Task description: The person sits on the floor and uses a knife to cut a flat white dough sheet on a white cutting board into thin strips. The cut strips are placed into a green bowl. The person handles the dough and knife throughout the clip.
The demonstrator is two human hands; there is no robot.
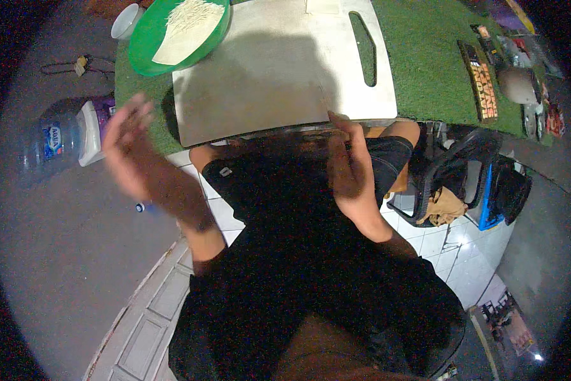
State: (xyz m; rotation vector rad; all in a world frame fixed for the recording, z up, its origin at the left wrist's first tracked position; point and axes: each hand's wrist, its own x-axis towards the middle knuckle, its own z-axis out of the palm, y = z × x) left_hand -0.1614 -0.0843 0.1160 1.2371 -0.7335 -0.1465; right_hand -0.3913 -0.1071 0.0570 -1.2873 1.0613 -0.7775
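Note:
My left hand (130, 147) is raised left of the cutting board, blurred, its fingers apart with nothing seen in it. Close to the board's front edge is my right hand (351, 166), palm turned inward and seemingly bare; a faint thin streak past its fingertips is too blurred to name. The white cutting board (366, 102) with a slotted handle lies in front of me, partly in shadow. A green plastic bowl (142, 59) overlaps its far left corner, holding pale thin strips (190, 16) and a flat cream sheet (183, 47). Another small pale sheet (323, 5) lies at the board's far edge.
Green turf-like matting (423, 66) covers the table. A dark packet with printing (478, 81) and other packages lie at right. A white bowl (126, 21) and a large clear water bottle (52, 140) are at left. A black bag or basket (419, 209) stands on the floor tiles.

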